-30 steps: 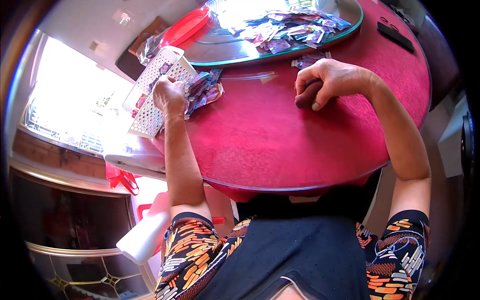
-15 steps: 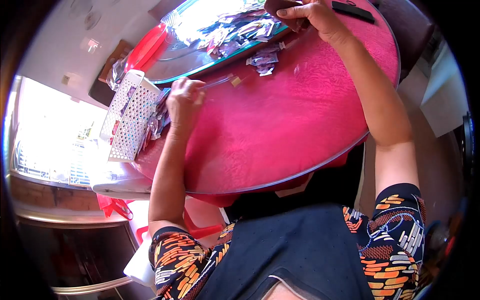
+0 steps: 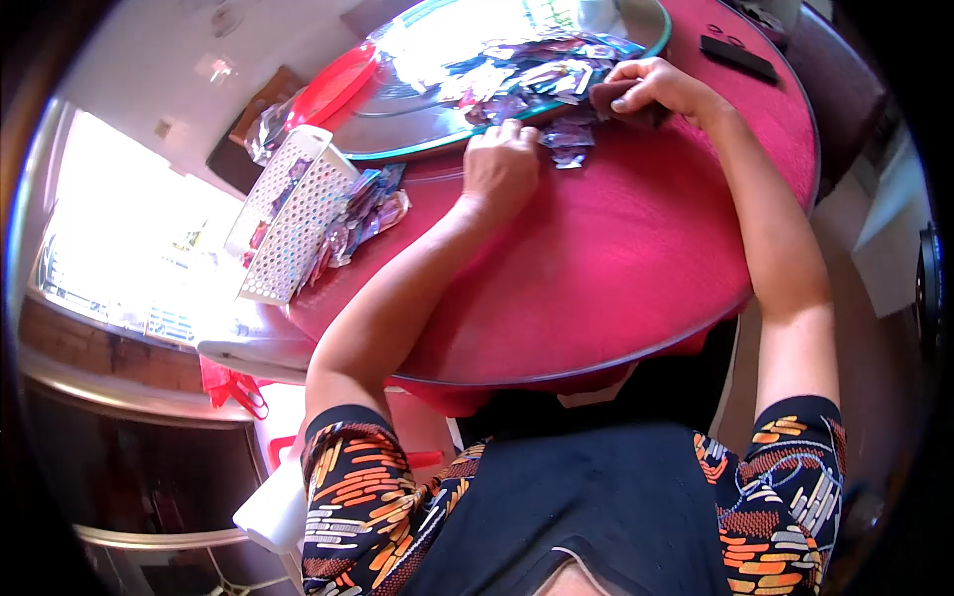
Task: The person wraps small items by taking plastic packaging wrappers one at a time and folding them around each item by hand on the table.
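Observation:
My right hand [image 3: 668,91] grips a dark reddish-brown, flat, soft-looking piece [image 3: 611,98], pinched between thumb and fingers over the table's far side. My left hand [image 3: 502,164] is back-up at the near rim of the big round tray [image 3: 417,149], fingers bent away from me; their tips are hidden. Just right of it, a small pile of purple-and-silver packets [image 3: 568,142] lies on the red tabletop, between both hands. Inside the tray spreads a larger heap of similar shiny packets [image 3: 542,77]. Whether my left fingers touch any packet cannot be made out.
A white perforated basket [image 3: 298,219] leans at the left, with more packets [image 3: 363,214] beside it on the red table [image 3: 596,278]. A red round lid or plate [image 3: 333,87] rests by the tray. A black oblong object [image 3: 738,59] lies at the far right.
My left hand has moved right, from beside the basket to the small packet pile. My right hand has come down and nearer that pile, still with the brown piece. The view has shifted.

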Demonstrator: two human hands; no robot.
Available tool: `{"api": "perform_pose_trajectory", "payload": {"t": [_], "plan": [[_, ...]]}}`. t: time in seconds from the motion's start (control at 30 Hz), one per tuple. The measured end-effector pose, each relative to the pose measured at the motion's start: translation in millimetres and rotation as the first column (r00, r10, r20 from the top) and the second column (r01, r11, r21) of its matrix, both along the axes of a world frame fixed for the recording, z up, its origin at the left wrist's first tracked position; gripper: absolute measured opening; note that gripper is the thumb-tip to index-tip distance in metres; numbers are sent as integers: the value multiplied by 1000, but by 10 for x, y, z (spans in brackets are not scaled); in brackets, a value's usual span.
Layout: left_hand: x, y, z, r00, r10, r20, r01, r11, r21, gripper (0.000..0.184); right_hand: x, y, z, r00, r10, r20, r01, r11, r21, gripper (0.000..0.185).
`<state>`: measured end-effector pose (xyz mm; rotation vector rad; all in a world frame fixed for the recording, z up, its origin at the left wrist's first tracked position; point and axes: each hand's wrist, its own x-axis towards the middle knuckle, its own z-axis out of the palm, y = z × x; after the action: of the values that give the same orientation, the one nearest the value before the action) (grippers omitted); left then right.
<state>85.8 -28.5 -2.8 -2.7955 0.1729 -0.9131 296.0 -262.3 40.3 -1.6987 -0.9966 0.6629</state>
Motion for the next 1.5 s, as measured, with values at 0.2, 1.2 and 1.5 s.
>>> {"api": "perform_pose_trajectory", "payload": {"t": [0.2, 1.2, 1.5], "plan": [[182, 17, -39, 996, 21, -89, -15, 998, 63, 17, -42, 18, 7, 999, -37, 5, 38, 999, -18, 36], [-1047, 106, 28, 951, -309, -30, 267, 865, -425, 17, -1519, 357, 420, 799, 453, 396, -310, 874, -375, 37], [-1064, 115, 60, 935, -354, -11, 308, 828, -468, 20, -1569, 468, 187, 791, 299, 534, -225, 954, -200, 34]]}}
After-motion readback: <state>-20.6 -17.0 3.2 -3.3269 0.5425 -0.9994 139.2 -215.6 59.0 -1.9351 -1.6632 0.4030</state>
